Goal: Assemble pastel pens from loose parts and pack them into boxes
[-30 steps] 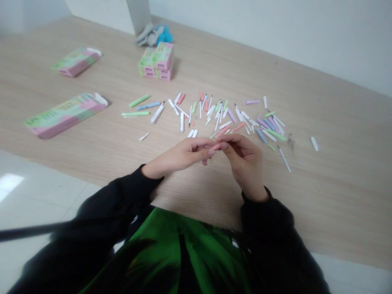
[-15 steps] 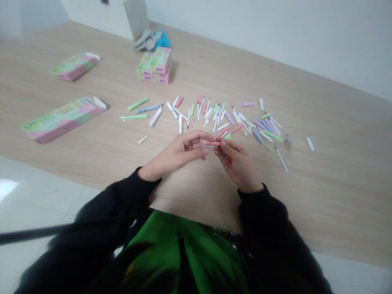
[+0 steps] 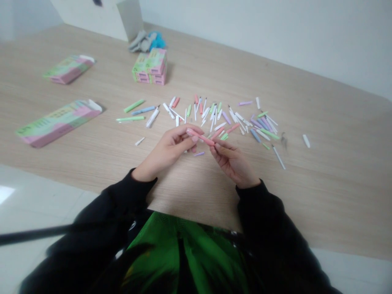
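My left hand [image 3: 171, 149] pinches a pink pen [image 3: 200, 137] near its left end, fingers curled round it. My right hand [image 3: 234, 161] meets the pen's right end with fingertips closed on it. Both hands hover just above the wooden table [image 3: 321, 183], in front of a scatter of pastel pen parts [image 3: 226, 116]: white, pink, green, blue and purple barrels, caps and thin refills. A small purple piece [image 3: 199, 154] lies on the table just under my hands.
Three groups of pink-and-green boxes lie to the left and back: a long one [image 3: 58, 122], another [image 3: 69, 68], and a stack [image 3: 150, 66]. Grey and blue cloth [image 3: 147, 40] sits by the wall. A lone white cap [image 3: 306, 141] lies at the right.
The pink pen now shows longer between my hands, tilted down to the right. A small purple piece has appeared on the table beneath them. The view shifted slightly.
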Available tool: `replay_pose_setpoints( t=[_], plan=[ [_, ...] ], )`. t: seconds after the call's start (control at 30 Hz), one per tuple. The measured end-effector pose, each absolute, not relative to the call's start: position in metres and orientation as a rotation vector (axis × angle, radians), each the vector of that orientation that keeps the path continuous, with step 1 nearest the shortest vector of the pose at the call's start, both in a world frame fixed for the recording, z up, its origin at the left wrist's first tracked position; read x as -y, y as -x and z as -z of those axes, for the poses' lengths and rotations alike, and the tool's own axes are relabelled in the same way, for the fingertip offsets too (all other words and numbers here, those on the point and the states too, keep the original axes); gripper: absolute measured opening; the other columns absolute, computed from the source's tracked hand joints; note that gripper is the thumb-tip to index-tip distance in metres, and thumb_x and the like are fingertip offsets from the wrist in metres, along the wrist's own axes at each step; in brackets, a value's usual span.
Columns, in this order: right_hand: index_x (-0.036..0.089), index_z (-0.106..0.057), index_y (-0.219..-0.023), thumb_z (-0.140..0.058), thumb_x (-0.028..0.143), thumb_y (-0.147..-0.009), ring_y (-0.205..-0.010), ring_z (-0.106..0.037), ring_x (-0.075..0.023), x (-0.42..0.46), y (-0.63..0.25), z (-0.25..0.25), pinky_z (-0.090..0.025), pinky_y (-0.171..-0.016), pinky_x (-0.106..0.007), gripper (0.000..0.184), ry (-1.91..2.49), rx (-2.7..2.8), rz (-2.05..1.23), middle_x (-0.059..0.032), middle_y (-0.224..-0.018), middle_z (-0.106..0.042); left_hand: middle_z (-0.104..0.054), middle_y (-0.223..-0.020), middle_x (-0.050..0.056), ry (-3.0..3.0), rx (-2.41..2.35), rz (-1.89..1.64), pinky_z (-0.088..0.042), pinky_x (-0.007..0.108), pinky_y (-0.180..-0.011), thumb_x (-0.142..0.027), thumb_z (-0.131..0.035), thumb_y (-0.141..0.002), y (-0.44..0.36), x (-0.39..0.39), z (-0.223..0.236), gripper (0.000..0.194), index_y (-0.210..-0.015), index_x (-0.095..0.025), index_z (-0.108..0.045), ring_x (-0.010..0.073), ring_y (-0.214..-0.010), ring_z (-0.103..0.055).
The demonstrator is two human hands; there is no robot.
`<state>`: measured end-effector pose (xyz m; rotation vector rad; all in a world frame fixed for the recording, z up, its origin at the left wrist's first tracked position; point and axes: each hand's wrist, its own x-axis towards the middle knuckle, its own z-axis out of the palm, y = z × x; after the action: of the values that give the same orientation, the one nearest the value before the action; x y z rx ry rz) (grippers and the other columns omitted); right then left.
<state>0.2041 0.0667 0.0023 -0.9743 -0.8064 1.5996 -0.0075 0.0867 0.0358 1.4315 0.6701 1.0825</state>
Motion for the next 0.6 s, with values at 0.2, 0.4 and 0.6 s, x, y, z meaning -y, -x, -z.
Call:
replay_pose_setpoints(
  t=[0.2, 0.4, 0.6],
  plan=[
    [0.022, -0.079, -0.084, -0.091, 0.029, -0.066, -0.077, -0.075, -0.0107, -0.065, -0.204, -0.011, -0.065, -0.089, -0.026, 0.022, 0.987, 0.775, -1.525, 0.0013, -0.086, -0.080, -0.061, -0.069, -0.001, -1.298, -0.646, -1.087, -0.044, 0.028, -0.062, -0.045, -0.074, -0.088, 0.011, -0.093, -0.028, 0.029, -0.102, -0.020, -0.071, 0.0139, -0.063, -0.055],
    [0.022, -0.077, -0.087, -0.088, 0.036, -0.071, -0.073, -0.072, -0.0087, -0.064, -0.206, -0.014, -0.064, -0.087, -0.026, 0.024, 0.987, 0.895, -1.424, 0.0014, -0.086, -0.079, -0.063, -0.068, 0.000, -1.267, -0.664, -1.102, -0.044, 0.028, -0.060, -0.043, -0.074, -0.088, 0.011, -0.093, -0.030, 0.025, -0.099, -0.021, -0.071, 0.0137, -0.061, -0.056],
    [0.022, -0.079, -0.084, -0.090, 0.035, -0.068, -0.073, -0.070, -0.0090, -0.065, -0.209, -0.017, -0.063, -0.084, -0.026, 0.024, 0.982, 0.876, -1.374, 0.0005, -0.086, -0.079, -0.061, -0.070, -0.001, -1.255, -0.761, -1.301, -0.047, 0.026, -0.060, -0.042, -0.077, -0.084, 0.037, -0.107, -0.033, 0.024, -0.094, -0.021, -0.072, 0.0119, -0.062, -0.057]
  ],
)
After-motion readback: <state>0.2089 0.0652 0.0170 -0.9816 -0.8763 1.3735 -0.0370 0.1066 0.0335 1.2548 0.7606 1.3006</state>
